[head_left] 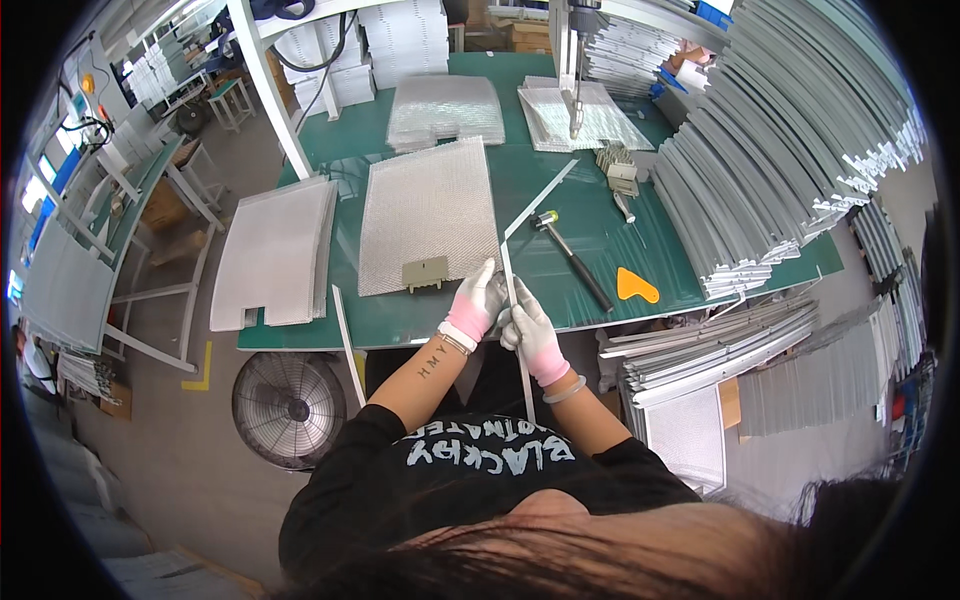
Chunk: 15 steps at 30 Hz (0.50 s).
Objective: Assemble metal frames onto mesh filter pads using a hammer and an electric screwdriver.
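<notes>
My right hand (533, 338), in a white glove with a pink cuff, is closed around a thin silver-white metal strip (525, 385). The strip runs upright in front of my body and meets an angled length reaching to the far right over the table. Higher up on the same strip, my gloved left hand (478, 302) is closed on it; some fingers are hidden. Just beyond the left hand lies a silver mesh panel (425, 190), its lower right corner close to the fingertips. A grey-green toothed block (425, 272) rests on the panel's near edge.
On the green table (540, 275) lie a hammer (577, 265), an orange scraper (636, 286) and another toothed block (618, 172). Mesh panels (275, 250) are stacked at left, others (445, 108) behind. Tall stacks of metal frames (770, 170) stand right. A floor fan (290, 410) is below left.
</notes>
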{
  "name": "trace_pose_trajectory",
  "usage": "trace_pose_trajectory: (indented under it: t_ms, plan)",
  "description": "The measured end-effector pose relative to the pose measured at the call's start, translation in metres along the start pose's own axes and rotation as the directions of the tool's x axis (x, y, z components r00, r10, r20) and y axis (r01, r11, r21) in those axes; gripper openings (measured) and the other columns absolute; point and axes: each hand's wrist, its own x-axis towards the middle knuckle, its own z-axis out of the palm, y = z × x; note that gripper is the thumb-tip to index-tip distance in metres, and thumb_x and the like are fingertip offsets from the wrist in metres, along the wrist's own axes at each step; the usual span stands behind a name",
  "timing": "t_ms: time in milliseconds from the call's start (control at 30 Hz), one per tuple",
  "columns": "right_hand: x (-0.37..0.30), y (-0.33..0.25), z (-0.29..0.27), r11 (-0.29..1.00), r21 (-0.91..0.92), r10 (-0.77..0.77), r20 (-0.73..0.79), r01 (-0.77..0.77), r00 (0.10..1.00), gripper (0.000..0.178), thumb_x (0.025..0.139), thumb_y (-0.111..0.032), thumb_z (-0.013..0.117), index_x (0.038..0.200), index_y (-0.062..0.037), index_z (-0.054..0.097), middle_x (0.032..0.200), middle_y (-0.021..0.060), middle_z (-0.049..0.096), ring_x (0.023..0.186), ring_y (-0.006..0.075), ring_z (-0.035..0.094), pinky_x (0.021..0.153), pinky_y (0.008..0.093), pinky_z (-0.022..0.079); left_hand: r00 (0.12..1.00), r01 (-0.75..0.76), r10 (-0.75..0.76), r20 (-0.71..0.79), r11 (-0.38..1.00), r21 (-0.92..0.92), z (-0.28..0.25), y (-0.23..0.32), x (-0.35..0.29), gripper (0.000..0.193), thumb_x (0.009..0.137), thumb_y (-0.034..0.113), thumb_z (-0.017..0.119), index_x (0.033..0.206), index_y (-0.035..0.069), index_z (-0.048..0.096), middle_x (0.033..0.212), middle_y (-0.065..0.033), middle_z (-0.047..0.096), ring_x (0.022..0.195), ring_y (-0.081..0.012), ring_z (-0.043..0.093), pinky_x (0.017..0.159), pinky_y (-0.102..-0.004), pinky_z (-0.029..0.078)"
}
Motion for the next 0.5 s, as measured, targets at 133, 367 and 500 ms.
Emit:
trace_pose_trajectory:
  t_ms: [133,367,500]
  plan:
    - [-0.003,-0.004,0.007,0.994,0.098,0.054,-0.009,-0.053,0.998,0.057,0.099,-0.006,0.034,0.153,-0.0138,0.017,0.075,0.0020,0.051,0.047,0.0052,0.036,0.044,0.0198,0.032,0.996,-0.058,0.065,-0.064,0.992,0.108,0.008,0.005,0.004,0.021,0.100,0.019,0.051,0.107,0.000,0.057,0.095,-0.0094,0.063,0.089,-0.0211,0.060,0.086,-0.0331,0.049]
    - [-0.011,0.004,0.002,0.995,-0.096,0.025,-0.062,-0.031,0.998,0.056,0.100,-0.006,0.037,0.152,-0.0130,0.019,0.076,0.0036,0.052,0.047,0.0060,0.035,0.044,0.0212,0.034,0.987,-0.098,0.109,-0.120,0.991,0.093,0.015,-0.001,0.012,0.027,0.097,0.021,0.056,0.103,-0.005,0.060,0.095,-0.0114,0.063,0.088,-0.0197,0.059,0.083,-0.0323,0.050]
    - [-0.010,0.003,0.002,0.996,-0.082,0.034,-0.061,-0.039,0.998,0.056,0.099,-0.005,0.036,0.152,-0.0116,0.019,0.076,0.0038,0.053,0.046,0.0058,0.035,0.044,0.0214,0.034,0.972,-0.153,0.204,-0.113,0.923,0.353,0.006,-0.008,0.011,0.027,0.097,0.020,0.057,0.102,-0.007,0.060,0.094,-0.0119,0.064,0.086,-0.0202,0.062,0.081,-0.0322,0.051]
